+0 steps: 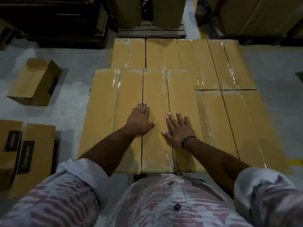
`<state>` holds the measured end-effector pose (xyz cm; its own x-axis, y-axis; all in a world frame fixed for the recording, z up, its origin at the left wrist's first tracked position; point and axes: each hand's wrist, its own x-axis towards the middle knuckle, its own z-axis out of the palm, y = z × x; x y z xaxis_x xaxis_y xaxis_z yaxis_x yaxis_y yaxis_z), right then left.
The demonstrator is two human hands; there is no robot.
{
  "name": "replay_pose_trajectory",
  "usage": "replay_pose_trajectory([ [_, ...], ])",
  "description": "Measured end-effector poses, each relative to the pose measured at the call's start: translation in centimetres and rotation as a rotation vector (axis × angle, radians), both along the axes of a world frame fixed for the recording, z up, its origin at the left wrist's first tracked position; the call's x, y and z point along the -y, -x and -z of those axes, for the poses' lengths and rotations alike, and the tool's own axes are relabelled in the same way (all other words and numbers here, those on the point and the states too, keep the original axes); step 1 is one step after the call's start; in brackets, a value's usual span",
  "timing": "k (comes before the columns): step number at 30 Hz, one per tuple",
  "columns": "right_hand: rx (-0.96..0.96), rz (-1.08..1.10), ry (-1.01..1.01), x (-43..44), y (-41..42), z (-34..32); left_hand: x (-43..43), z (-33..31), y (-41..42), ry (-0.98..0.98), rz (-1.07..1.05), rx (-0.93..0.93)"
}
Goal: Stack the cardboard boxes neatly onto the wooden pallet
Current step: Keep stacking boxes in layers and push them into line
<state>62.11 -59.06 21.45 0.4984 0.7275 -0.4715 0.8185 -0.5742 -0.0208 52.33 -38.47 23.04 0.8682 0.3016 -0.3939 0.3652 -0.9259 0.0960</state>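
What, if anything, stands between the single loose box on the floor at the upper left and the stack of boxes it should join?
Nothing visible does: only bare floor separates the loose box from the stack. The left hand and right hand lie flat on top of it, holding nothing.

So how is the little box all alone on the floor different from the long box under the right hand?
The floor box is short and chunky; the long box is long and narrow. The floor box sits alone on the grey floor, turned askew; the long box lies packed tight against others. Nobody touches the floor box; the right hand rests flat on the long box. Both are closed brown cardboard.
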Motion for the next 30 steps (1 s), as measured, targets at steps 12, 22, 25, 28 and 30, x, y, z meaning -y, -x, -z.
replay_pose_trajectory([
  [12, -0.016, 0.145, 0.016, -7.3, -7.3, -0.3, -2.4, -0.8, -2.4, 0.083, -0.009, -0.020],
  [22, -0.068, 0.231, -0.001, -10.6, -8.8, -1.1, -2.2, -0.2, -1.8, 0.095, -0.013, -0.021],
  [25, -0.054, 0.225, -0.015, -9.0, -6.5, -0.2, -2.4, -0.1, -1.5, 0.089, 0.011, -0.010],
  [28, -0.023, 0.227, -0.014, -6.8, -3.1, 0.9, -2.7, 0.1, -1.3, 0.097, 0.035, -0.003],
  [30, -0.005, 0.235, -0.028, -5.2, -0.7, 1.5, -2.9, 0.3, -1.3, 0.085, 0.044, -0.009],
])
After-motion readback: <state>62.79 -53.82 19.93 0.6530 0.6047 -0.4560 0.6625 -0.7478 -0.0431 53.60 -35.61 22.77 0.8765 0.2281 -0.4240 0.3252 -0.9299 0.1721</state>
